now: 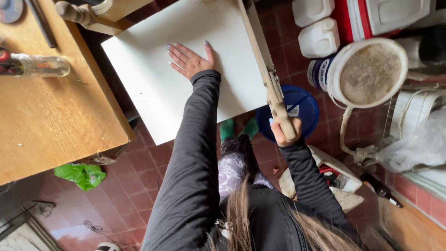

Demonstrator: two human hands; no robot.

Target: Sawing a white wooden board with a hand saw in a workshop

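The white board (186,69) is the landmark here: a flat, pale panel lying level, seen from above, with one corner pointing toward the person's feet. The left hand (190,59) lies on top of it, palm down and fingers spread flat, pressing on the surface near the board's middle; it grips nothing, the fingers are stretched out rather than curled. Its black sleeve (195,153) runs back from the board toward the body.

Along the board's right edge runs a long, pale handsaw (260,60), its blade lying close against that edge and reaching up out of view at the top. The right hand (284,132) is clenched around the saw's handle, just past the board's near right corner, so the tool extends away from the grip, up along the board's side.

Left of the board stands a wooden table (55,121), its edge just beside the board, with a clear bottle (35,66) lying on it. Right of the board, on the red tiled floor (139,181), a blue round lid (302,104) sits just under the clenched hand, and further right a white bucket (367,72) holds a grey-brown mass. Below the board, green socks (239,129) show on the floor, and a green bag (81,175) lies under the table's edge.
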